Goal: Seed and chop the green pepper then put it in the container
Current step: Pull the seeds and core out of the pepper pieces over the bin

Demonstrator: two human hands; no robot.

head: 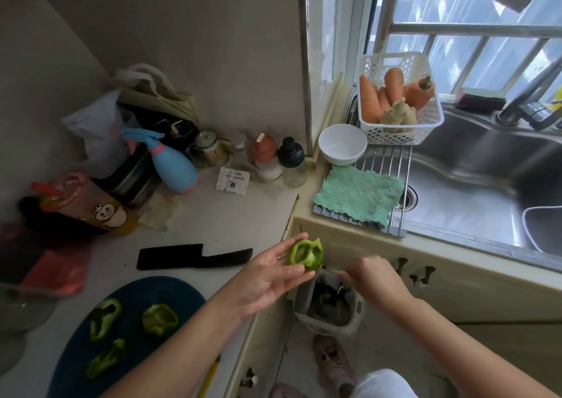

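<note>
Pale kitchen table [231,215] runs round the corner here, with a steel sink [474,184] under the window on the right. Down at the lower left, a dark blue cutting board [170,291] lies on the table, carrying three hollow green pepper pieces [160,318], each lying apart from the others. Below the table edge, on the floor, stands a grey bin [346,327]. And over it, both arms are at work! The left hand [267,279] is out past the table's edge, thumb on top and fingers [299,271] underneath, clamped on a fourth pepper piece [307,256] with its open hollow facing up. The right hand [374,279] hangs just beside it, right above the bin, back of the hand up, fingers bunched and pointing down; whether they pinch anything, I cannot tell. A black knife [194,256] lies flat on the table, untouched, between board and clutter. Over by the sink sits a white bowl [342,143].
</note>
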